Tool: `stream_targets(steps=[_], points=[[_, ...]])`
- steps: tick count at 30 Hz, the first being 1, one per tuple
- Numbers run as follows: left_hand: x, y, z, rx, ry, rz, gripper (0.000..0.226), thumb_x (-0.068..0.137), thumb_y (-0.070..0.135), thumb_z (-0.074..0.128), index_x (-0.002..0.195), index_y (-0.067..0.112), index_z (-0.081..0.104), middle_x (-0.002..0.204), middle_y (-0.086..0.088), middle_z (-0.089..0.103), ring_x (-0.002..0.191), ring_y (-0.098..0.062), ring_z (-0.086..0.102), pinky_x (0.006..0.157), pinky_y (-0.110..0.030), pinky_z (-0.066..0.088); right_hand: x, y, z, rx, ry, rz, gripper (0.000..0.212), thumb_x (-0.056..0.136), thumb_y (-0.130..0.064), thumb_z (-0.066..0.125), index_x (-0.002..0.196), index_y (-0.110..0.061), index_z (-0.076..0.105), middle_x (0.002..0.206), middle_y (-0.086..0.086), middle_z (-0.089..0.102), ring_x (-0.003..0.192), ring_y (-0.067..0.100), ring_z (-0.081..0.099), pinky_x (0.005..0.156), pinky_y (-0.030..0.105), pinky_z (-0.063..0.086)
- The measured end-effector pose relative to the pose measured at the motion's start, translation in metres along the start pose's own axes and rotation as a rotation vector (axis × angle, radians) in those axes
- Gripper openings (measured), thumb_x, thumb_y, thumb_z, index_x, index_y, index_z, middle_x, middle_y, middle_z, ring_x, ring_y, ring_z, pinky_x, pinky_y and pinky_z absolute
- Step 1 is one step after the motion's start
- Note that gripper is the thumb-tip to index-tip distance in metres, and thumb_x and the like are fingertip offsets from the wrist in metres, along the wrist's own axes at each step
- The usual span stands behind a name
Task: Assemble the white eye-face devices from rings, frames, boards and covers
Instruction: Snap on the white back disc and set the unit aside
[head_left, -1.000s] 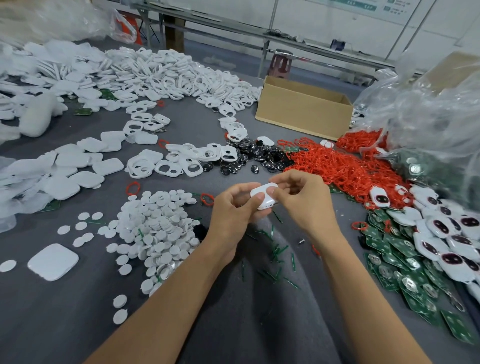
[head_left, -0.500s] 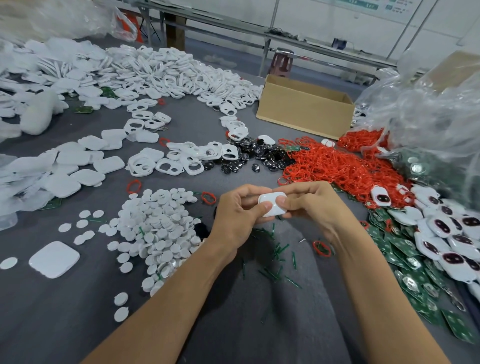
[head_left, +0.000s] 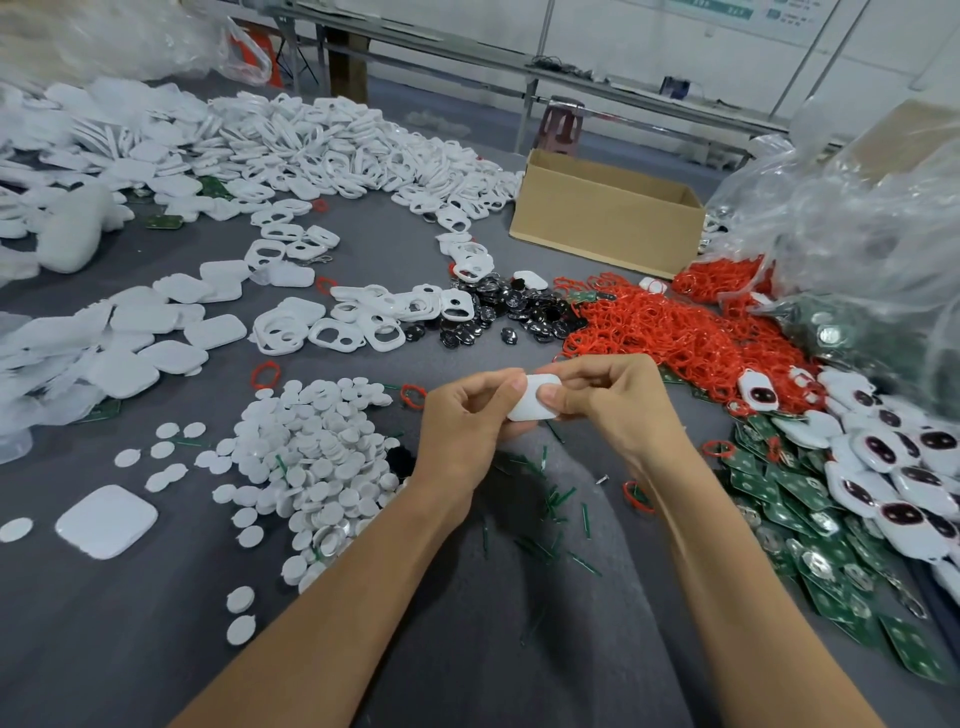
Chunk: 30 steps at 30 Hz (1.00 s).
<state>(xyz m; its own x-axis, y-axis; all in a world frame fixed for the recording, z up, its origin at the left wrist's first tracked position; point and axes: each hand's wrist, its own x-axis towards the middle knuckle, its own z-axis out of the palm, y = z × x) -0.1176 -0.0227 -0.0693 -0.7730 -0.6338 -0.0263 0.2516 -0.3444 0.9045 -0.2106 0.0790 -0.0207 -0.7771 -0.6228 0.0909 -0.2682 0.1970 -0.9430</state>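
Both hands work one white device (head_left: 535, 402), held above the table just past centre view. The left hand (head_left: 462, 421) pinches its left edge. The right hand (head_left: 618, 410) grips the right edge, thumb pressed on the face.

Judgement: a cover is being snapped on. Pressure should run evenly round the rim, and the seam be checked before release. Whether it is closed cannot be told.

From the hands, discs (head_left: 322, 457) lie near at 9 o'clock, rings (head_left: 675, 327) at 1 o'clock, boards (head_left: 800, 499) and finished faces (head_left: 909, 467) at 3 o'clock. Bare cloth (head_left: 467, 649) at 6 o'clock offers the widest lane, though green offcuts (head_left: 550, 499) litter it beneath the hands
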Motion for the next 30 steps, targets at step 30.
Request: stream_targets(steps=[30], points=[[0.005,-0.006,-0.006,0.458,-0.038,0.105,0.016,0.099,0.021,0.052,0.099,0.009,0.063,0.057,0.005,0.063,0.045,-0.007,0.054,0.048,-0.022,0.043,-0.001,0.002,0.006,-0.008,-0.276,0.119,0.011,0.1,-0.013,0.046,0.094,-0.006,0.052,0.058,0.005,0.057,0.043,0.009,0.051,0.041,0.017,0.038]])
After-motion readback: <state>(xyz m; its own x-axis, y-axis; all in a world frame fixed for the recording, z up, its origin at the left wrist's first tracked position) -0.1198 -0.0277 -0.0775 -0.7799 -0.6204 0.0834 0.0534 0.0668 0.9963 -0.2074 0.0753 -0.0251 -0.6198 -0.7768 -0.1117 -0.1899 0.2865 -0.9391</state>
